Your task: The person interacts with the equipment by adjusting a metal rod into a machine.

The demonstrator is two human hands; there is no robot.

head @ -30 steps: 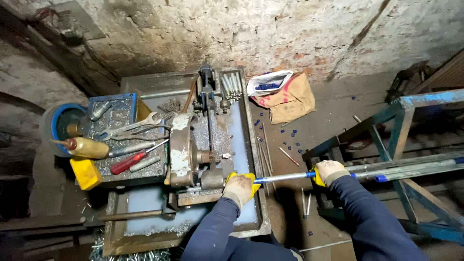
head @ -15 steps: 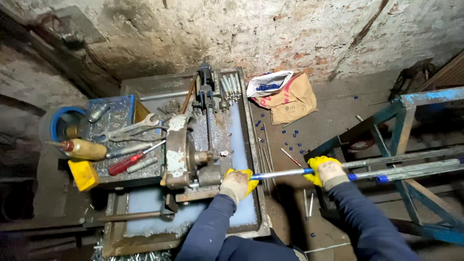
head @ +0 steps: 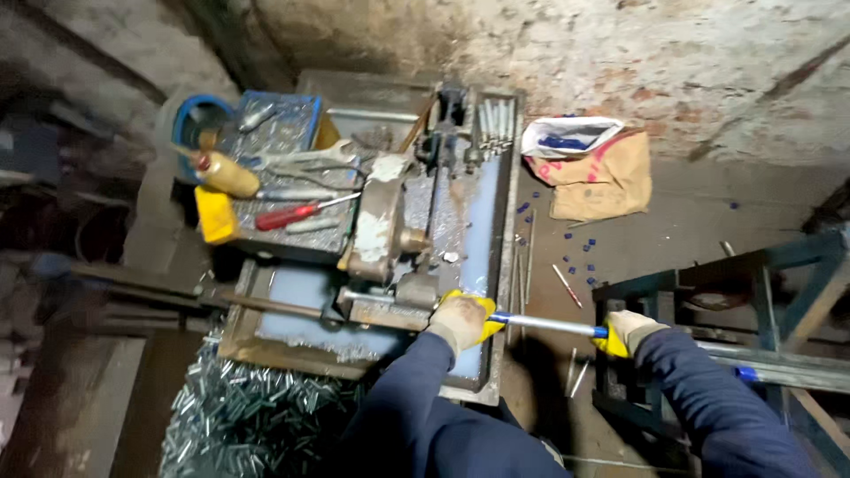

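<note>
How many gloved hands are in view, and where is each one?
2. The left hand grips the metal rod beside the machine; the right hand grips the rod further right, near the blue frame.

My left hand (head: 460, 320) gloved, fingers curled shut, arm reaching fwd, my right hand (head: 625, 333) gloved too — fist closed, approx level w/ left, both sleeves dark blue

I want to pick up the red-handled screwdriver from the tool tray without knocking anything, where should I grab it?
Grip the red-handled screwdriver by its red handle, coming from above. It lies flat on the tool tray, handle toward the yellow block, shaft pointing at the machine. Other tools lie close alongside, so pinch the handle's sides.
</note>
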